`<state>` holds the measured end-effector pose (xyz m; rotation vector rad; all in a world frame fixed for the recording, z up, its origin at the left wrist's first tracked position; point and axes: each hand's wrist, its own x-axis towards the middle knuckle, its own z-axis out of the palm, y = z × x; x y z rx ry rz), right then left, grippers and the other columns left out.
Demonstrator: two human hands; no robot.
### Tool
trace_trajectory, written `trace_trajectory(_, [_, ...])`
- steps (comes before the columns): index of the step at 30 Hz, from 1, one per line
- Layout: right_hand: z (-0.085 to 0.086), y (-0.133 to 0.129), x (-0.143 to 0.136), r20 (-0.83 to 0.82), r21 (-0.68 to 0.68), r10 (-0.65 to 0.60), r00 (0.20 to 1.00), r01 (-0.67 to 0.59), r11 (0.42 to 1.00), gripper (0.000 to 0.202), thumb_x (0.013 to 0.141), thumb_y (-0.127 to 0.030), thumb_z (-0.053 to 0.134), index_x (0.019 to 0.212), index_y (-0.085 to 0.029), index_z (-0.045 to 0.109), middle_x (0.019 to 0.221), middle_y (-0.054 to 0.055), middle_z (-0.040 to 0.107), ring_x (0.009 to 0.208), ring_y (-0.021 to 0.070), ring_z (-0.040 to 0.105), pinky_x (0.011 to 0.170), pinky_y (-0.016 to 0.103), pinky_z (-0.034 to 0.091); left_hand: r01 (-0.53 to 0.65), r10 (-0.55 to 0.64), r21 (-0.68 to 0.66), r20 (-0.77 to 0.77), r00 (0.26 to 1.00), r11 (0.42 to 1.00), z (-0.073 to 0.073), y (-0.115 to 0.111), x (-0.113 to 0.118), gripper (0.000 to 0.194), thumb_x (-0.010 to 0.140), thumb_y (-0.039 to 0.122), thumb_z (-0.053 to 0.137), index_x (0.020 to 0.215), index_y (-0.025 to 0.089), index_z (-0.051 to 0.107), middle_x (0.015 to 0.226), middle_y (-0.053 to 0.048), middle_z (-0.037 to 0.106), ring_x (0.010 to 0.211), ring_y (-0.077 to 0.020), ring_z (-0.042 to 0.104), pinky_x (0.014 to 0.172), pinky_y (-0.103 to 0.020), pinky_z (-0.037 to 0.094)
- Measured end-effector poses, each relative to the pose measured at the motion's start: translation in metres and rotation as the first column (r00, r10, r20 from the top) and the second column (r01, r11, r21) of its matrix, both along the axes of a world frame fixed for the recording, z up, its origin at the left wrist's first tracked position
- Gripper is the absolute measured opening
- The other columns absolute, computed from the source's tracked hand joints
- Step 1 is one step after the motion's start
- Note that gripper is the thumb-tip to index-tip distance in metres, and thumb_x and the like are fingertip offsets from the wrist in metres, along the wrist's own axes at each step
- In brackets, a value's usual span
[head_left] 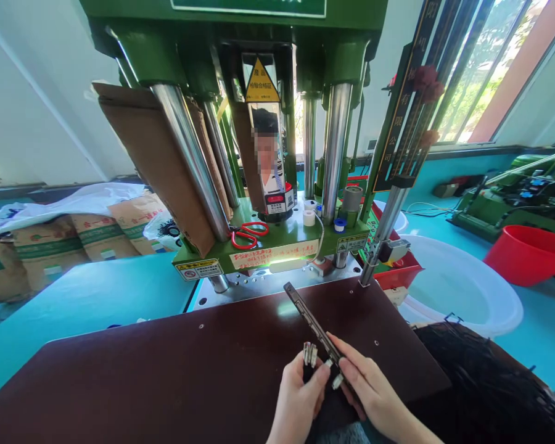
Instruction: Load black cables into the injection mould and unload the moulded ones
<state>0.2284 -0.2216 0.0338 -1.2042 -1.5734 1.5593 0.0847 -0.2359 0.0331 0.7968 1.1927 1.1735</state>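
Workshop floor is teal, with bright windows at far right. Your dark brown desk runs across the near half, butting up against the green press with its chrome columns.

Both hands are at near centre, above the desk's near edge. Your left hand has its fingers pinched around a small cluster of metal connector pieces, silver tips pointing up. Your right hand has its fingers wrapped around the near end of a long dark jig bar. The bar angles away toward far left, its far end just short of the press base plate. More small silver tips show at the bar right by your right fingers; I can't tell whether they're seated in it. The two hands are just beside each other, almost touching.

On the press ledge: red-handled scissors at left, small white rolls and a grey cylinder at right. Yellow warning triangle sits high on the centre.

Right of the desk: white basin, red tub farther out, and a black bundle of cables near right. Far left: stacked brown sacks.
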Motion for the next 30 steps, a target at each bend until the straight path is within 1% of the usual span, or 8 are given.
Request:
trace_trajectory(3, [-0.002,0.001,0.003,-0.09,-0.047,-0.078,0.993,0.074,0.996,0.061,0.088,-0.05,0.036,0.135,-0.011,0.034,0.047,-0.006,0.042,0.034,0.005,0.032,0.031,0.017,0.026,-0.15,0.151,-0.011,0.053,0.987,0.989,0.011,0.003,-0.01,0.039,0.07,0.053,0.06,0.065,0.017,0.046,0.054,0.005,0.049,0.044,-0.0046,0.039,0.043,-0.017,0.031])
trace_trajectory(4, [-0.003,0.001,0.003,-0.109,-0.056,-0.099,0.989,0.094,0.994,0.06,0.088,-0.049,0.036,0.134,-0.011,0.034,0.046,-0.006,0.043,0.033,0.005,0.032,0.031,0.017,0.025,-0.205,0.205,-0.009,0.098,0.974,0.979,0.014,0.003,-0.013,0.038,0.072,0.051,0.059,0.064,0.018,0.043,0.052,0.006,0.046,0.041,-0.0042,0.036,0.04,-0.017,0.029])
trace_trajectory(6, [-0.002,0.002,0.004,-0.134,-0.069,-0.121,0.984,0.112,0.991,0.06,0.088,-0.049,0.036,0.134,-0.01,0.034,0.044,-0.006,0.043,0.032,0.005,0.032,0.031,0.017,0.023,-0.236,0.234,-0.012,0.2,0.951,0.972,0.017,0.005,-0.016,0.038,0.075,0.05,0.055,0.064,0.02,0.036,0.047,0.009,0.036,0.037,-0.0038,0.026,0.035,-0.017,0.022])
trace_trajectory(9, [-0.001,0.003,0.003,-0.142,-0.073,-0.111,0.984,0.101,0.992,0.06,0.088,-0.049,0.037,0.133,-0.009,0.035,0.042,-0.007,0.042,0.031,0.005,0.031,0.03,0.017,0.023,-0.15,0.157,-0.05,0.26,0.953,0.988,0.015,0.005,-0.011,0.04,0.073,0.055,0.056,0.067,0.021,0.035,0.048,0.011,0.032,0.037,-0.0035,0.021,0.034,-0.016,0.017])
trace_trajectory(14, [0.001,0.002,0.004,-0.1,-0.05,-0.071,0.992,0.067,0.997,0.058,0.088,-0.048,0.039,0.133,-0.011,0.037,0.048,-0.005,0.046,0.035,0.0046,0.035,0.032,0.016,0.027,0.032,-0.025,-0.147,0.054,0.998,0.989,0.011,0.007,0.0,0.058,0.049,0.069,0.066,0.067,0.019,0.041,0.038,0.013,0.029,0.032,-0.0014,0.018,0.029,-0.016,0.012])
trace_trajectory(21, [-0.005,0.002,0.007,-0.09,-0.07,-0.017,0.996,0.011,0.998,0.059,0.087,-0.05,0.039,0.134,-0.014,0.036,0.051,-0.005,0.046,0.036,0.0041,0.034,0.031,0.015,0.027,0.052,-0.036,-0.185,0.088,0.995,0.981,0.016,0.01,-0.005,0.059,0.044,0.067,0.07,0.062,0.019,0.04,0.034,0.014,0.029,0.029,-0.0006,0.018,0.029,-0.015,0.012])
trace_trajectory(26, [-0.007,0.002,0.007,-0.097,-0.066,0.006,0.995,-0.012,0.998,0.058,0.088,-0.049,0.039,0.134,-0.014,0.037,0.051,-0.005,0.046,0.036,0.0041,0.034,0.031,0.015,0.026,0.057,-0.04,-0.197,0.089,0.995,0.979,0.009,0.008,-0.007,0.059,0.043,0.067,0.07,0.062,0.02,0.039,0.032,0.014,0.025,0.028,-0.0001,0.014,0.029,-0.015,0.007])
trace_trajectory(30, [-0.007,0.002,0.007,-0.098,-0.069,-0.007,0.995,0.0,0.998,0.058,0.088,-0.048,0.039,0.134,-0.014,0.036,0.056,-0.002,0.051,0.036,0.004,0.034,0.031,0.016,0.025,0.062,-0.043,-0.187,0.101,0.994,0.98,0.004,0.007,-0.008,0.059,0.044,0.068,0.069,0.062,0.021,0.038,0.032,0.014,0.023,0.028,-0.0003,0.013,0.029,-0.015,0.006])
